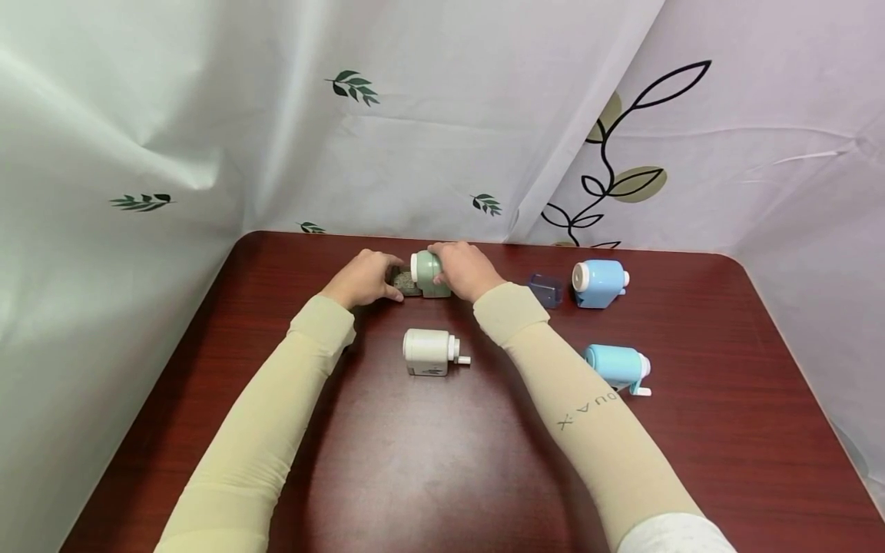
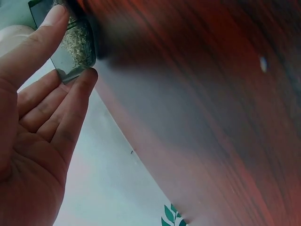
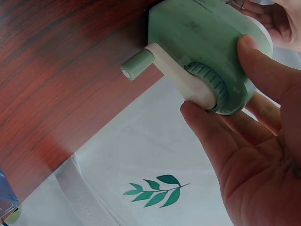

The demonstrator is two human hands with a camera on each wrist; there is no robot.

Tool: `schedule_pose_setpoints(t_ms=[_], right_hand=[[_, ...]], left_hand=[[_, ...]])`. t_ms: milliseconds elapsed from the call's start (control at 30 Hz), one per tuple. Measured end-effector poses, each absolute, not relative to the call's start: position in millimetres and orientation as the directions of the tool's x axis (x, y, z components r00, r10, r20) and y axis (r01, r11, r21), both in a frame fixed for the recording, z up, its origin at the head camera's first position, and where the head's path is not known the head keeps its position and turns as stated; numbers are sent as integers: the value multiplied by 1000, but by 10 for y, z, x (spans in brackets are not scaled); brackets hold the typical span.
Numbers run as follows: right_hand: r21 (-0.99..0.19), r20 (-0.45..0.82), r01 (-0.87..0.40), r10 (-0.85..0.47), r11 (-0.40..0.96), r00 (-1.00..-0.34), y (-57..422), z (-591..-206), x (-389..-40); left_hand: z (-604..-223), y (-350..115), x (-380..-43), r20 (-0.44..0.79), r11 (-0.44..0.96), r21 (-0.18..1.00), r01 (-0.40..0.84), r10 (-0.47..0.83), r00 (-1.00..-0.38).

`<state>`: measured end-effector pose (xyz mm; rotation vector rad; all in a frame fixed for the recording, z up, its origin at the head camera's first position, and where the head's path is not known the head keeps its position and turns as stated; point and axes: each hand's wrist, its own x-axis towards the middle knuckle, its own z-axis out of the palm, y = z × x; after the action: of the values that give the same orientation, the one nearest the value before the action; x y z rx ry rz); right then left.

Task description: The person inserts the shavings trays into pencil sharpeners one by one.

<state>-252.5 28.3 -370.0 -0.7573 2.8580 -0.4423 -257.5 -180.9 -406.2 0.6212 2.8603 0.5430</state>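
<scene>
My right hand (image 1: 467, 270) grips a green hand-crank pencil sharpener (image 1: 430, 270) near the table's back edge, thumb on one side and fingers on the other. Its white crank arm (image 3: 181, 77) with a green knob shows in the right wrist view. Thumb and fingertips of my left hand (image 1: 365, 279) pinch the sharpener's clear shavings drawer (image 2: 77, 47), which is filled with pale shavings. The drawer sits right beside the green body; whether part of it is inside the body cannot be told.
A white crank sharpener (image 1: 425, 350) stands nearer me, between my forearms. Over to the right are a blue sharpener (image 1: 598, 284), a dark blue translucent drawer (image 1: 545, 291) and a light-blue sharpener (image 1: 615, 364), partly behind my right sleeve. A white curtain (image 1: 429, 153) hangs behind the table.
</scene>
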Motion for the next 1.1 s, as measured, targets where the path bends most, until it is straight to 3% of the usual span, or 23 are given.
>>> schedule_pose_setpoints(t_ms=[1100], right_hand=[[-314,-69,-458,-501,832,-863,293,-3703,-2521]], left_hand=[[-4160,-1683,-2588,-49,818,466,338,405,-913]])
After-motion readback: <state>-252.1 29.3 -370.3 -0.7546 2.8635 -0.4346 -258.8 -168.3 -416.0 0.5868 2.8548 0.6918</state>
